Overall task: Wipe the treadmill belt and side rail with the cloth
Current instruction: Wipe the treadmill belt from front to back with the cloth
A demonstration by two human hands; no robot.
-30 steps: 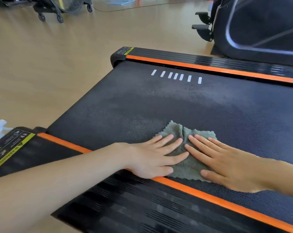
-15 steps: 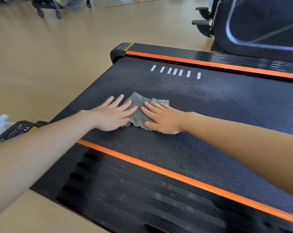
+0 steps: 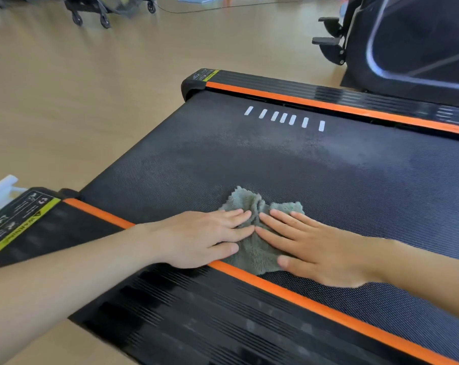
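Room: A pale wooden floor (image 3: 91, 88) is stretching away to the far left, and a dark exercise machine (image 3: 420, 48) is standing at far right.
Surface: The black treadmill belt (image 3: 328, 180) is filling the middle, with white dashes (image 3: 283, 118) marking its far part and a greyish band showing beyond the cloth.
Cloth: The grey-green cloth (image 3: 252, 252) is lying bunched at the belt's near edge, its near hem touching the orange stripe (image 3: 315, 305).
Left hand: The left hand (image 3: 196, 238) is lying flat, its fingers (image 3: 233, 216) straight and pressing the cloth's left part, gripping nothing; its heel is crossing the stripe.
Right hand: The right hand (image 3: 320, 251) is lying flat too, its fingers (image 3: 283, 219) slightly spread and pressing the cloth's right part, its palm resting on the belt.
Rail: The near side rail (image 3: 223, 325) is running from left to near right, just nearward of the cloth.
Coming move: The left hand is sitting nearer the rail, so a short pull nearward would likely be carrying the cloth onto it, followed by strokes along the rail's long axis.
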